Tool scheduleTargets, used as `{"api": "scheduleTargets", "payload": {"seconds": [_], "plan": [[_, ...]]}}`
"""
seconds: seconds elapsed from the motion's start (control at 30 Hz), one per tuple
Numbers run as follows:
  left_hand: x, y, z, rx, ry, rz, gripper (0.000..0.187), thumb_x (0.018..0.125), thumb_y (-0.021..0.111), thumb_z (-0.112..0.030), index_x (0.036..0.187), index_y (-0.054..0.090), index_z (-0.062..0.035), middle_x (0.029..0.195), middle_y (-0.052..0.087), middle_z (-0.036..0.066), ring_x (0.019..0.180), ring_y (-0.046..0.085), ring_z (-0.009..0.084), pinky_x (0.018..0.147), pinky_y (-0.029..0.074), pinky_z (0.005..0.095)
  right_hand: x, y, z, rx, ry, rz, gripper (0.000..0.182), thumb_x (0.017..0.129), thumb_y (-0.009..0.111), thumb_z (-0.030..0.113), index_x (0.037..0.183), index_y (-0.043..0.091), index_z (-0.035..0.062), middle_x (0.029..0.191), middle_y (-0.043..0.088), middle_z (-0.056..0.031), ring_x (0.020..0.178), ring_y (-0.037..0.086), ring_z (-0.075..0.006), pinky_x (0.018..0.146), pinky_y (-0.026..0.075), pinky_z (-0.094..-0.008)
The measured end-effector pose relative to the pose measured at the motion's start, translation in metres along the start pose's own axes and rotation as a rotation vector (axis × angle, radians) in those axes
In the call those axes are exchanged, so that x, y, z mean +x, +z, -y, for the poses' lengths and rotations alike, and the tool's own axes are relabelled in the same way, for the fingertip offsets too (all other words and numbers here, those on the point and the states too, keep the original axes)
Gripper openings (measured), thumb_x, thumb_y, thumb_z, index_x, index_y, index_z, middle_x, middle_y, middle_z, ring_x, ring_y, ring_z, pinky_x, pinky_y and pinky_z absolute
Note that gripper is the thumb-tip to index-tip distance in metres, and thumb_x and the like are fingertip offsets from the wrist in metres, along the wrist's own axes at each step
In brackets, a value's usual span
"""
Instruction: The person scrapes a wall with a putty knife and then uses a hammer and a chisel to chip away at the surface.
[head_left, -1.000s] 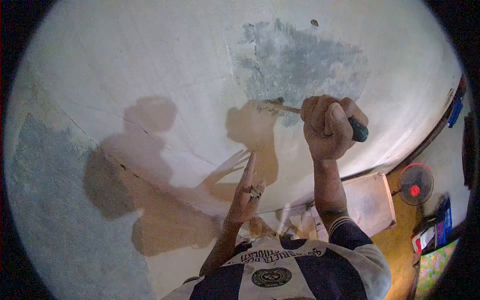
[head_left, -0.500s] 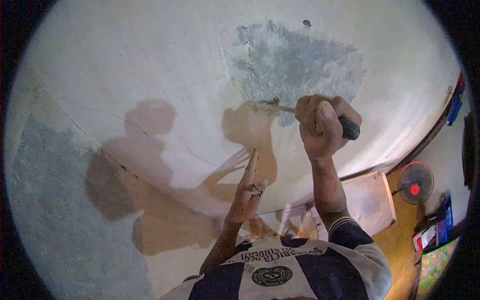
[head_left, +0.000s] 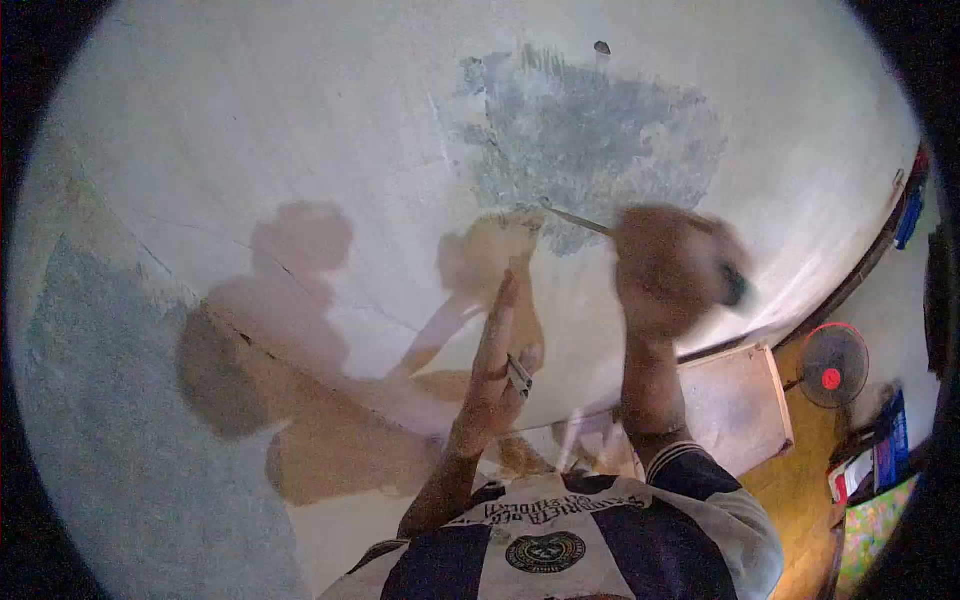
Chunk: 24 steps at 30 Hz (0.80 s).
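Note:
My right hand point(head_left: 680, 275), smeared by motion, is closed round a thin-bladed hand tool point(head_left: 580, 220) with a dark handle end point(head_left: 735, 287). Its narrow tip points left, at the lower edge of a bare grey patch point(head_left: 600, 130) in the pale wall coating; whether it touches cannot be told. Lower and to the left, my left hand point(head_left: 495, 375) is raised edge-on with its fingers stretched out towards the wall. A small silvery piece point(head_left: 519, 376), perhaps a ring, shows at its fingers. Nothing else is visible in that hand.
The pale wall point(head_left: 330, 120) fills most of the view, with shadows of the head and arms on it. Another grey area point(head_left: 110, 400) lies at left, beside a crack. A small dark hole point(head_left: 602, 48) sits above the patch. At right are a pale board point(head_left: 730, 405) and a fan point(head_left: 833, 365).
My right hand has drawn slightly right and down with the tool, and is now blurred. A dark bit at the tool's tip is gone. My left hand has risen a little.

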<state>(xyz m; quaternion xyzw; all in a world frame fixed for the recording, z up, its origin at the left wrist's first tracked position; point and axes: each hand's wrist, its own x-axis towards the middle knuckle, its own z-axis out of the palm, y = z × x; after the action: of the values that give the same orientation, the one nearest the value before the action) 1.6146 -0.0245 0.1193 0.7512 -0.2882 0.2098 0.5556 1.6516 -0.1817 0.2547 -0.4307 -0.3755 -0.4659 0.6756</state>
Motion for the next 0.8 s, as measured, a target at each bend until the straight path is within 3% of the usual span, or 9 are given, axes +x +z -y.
{"api": "scheduleTargets", "payload": {"seconds": [0.2,0.27,0.37,0.5,0.53,0.63,0.73,0.77,0.8], "plan": [[0.017,-0.01,-0.003,0.025,0.024,-0.064,0.065,0.102,0.05,-0.025,0.155,0.024,0.0007,0.163,0.019,0.021,0.151,0.019,0.0342,0.121,0.018,0.0461,0.005,-0.008,0.013,0.465,0.077,0.091,0.032,0.091,0.054,0.007,0.066,0.035,0.0127,0.057,0.032,-0.0007,0.05,0.034,-0.0159,0.049,0.031,-0.0335],[0.011,-0.01,-0.006,0.023,0.0,-0.09,0.064,0.102,0.05,-0.026,0.155,0.024,0.0007,0.163,0.019,0.021,0.15,0.02,0.0344,0.12,0.02,0.0461,-0.004,0.004,-0.02,-0.07,0.126,0.05,0.029,0.093,0.051,0.01,0.067,0.038,0.0138,0.059,0.037,-0.0011,0.053,0.036,-0.0155,0.05,0.031,-0.0333],[0.015,-0.01,-0.014,-0.036,0.015,-0.082,0.065,0.102,0.05,-0.027,0.155,0.024,0.0007,0.163,0.019,0.02,0.15,0.02,0.0351,0.119,0.022,0.0462,-0.021,-0.005,-0.034,-0.545,0.02,0.083,0.026,0.094,0.044,0.012,0.068,0.042,0.0151,0.06,0.041,0.0006,0.055,0.035,-0.0131,0.048,0.028,-0.0322],[0.005,-0.015,-0.009,0.003,-0.022,-0.126,0.065,0.103,0.049,-0.03,0.155,0.024,0.0007,0.163,0.019,0.021,0.15,0.02,0.0356,0.118,0.023,0.0471,-0.001,-0.008,0.004,0.425,0.009,0.065,0.026,0.093,0.043,0.008,0.068,0.04,0.0144,0.06,0.042,-0.0007,0.049,0.03,-0.0137,0.047,0.027,-0.0293],[0.003,-0.013,-0.006,0.031,-0.006,-0.155,0.066,0.103,0.048,-0.031,0.155,0.024,0.0012,0.163,0.019,0.021,0.15,0.02,0.0358,0.118,0.023,0.0474,-0.015,-0.015,-0.034,-0.116,-0.173,-0.009,0.025,0.091,0.046,0.006,0.068,0.039,0.0142,0.06,0.04,-0.0005,0.049,0.031,-0.0143,0.047,0.028,-0.0289],[0.008,-0.003,-0.011,0.133,0.091,-0.217,0.066,0.104,0.046,-0.034,0.154,0.025,0.0029,0.162,0.021,0.021,0.149,0.022,0.0362,0.118,0.022,0.0483,-0.049,-0.012,-0.062,0.32,0.323,-0.179,0.023,0.086,0.058,-0.001,0.074,0.041,0.0099,0.064,0.039,-0.0003,0.058,0.041,-0.017,0.052,0.033,-0.0297],[0.01,0.011,-0.007,0.155,0.115,-0.214,0.066,0.104,0.044,-0.037,0.152,0.027,0.0046,0.159,0.026,0.022,0.148,0.024,0.0373,0.118,0.022,0.0489,-0.088,-0.016,-0.052,-0.05,0.248,-0.128,0.029,0.091,0.064,0.013,0.071,0.043,0.0089,0.059,0.039,-0.0002,0.051,0.035,-0.0151,0.049,0.03,-0.0314],[0.009,0.017,-0.007,0.15,0.1,-0.195,0.066,0.104,0.044,-0.038,0.152,0.028,0.0051,0.158,0.028,0.022,0.148,0.025,0.0378,0.118,0.022,0.0491,-0.087,-0.012,-0.033,0.265,0.375,-0.103,0.031,0.09,0.065,0.015,0.07,0.044,0.0083,0.057,0.039,-0.0002,0.05,0.035,-0.0149,0.048,0.03,-0.0315],[0.014,0.026,-0.012,0.029,0.116,-0.261,0.06,0.104,0.043,-0.037,0.147,0.037,0.0039,0.15,0.042,0.022,0.142,0.035,0.0378,0.115,0.027,0.0485,-0.087,-0.012,-0.022,0.281,0.366,-0.087,0.032,0.09,0.065,0.014,0.067,0.043,0.008,0.057,0.043,-0.0014,0.049,0.037,-0.0139,0.047,0.032,-0.031]]}}
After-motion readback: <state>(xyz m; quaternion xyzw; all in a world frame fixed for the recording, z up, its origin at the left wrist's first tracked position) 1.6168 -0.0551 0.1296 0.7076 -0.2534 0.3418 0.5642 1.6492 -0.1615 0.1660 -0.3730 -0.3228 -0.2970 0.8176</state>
